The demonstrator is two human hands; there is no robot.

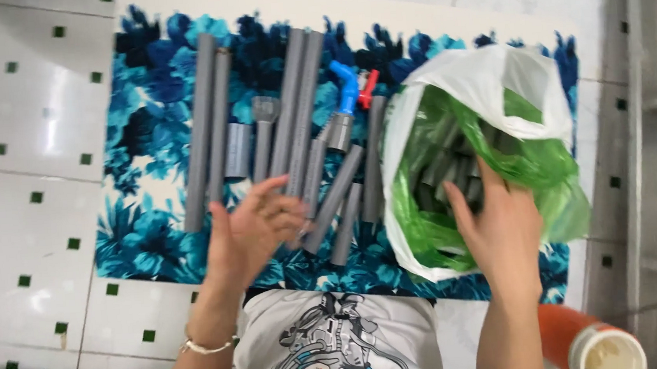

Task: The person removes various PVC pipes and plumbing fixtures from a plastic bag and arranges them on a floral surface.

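Observation:
Several grey plastic pipes (pixel 291 109) lie side by side on a blue floral mat (pixel 153 237). Among them rests a blue tap (pixel 346 89) with a red handle. My left hand (pixel 250 230) hovers palm-up over the near ends of the pipes, fingers spread, holding nothing. My right hand (pixel 499 222) reaches into the mouth of a green and white plastic bag (pixel 485 86) that holds several grey pipe fittings (pixel 452 171). I cannot tell whether its fingers grip a fitting.
White floor tiles (pixel 21 154) with small green squares surround the mat. An orange cylinder with a white cap (pixel 591 339) stands at the lower right. A grey frame (pixel 650 104) runs along the right edge.

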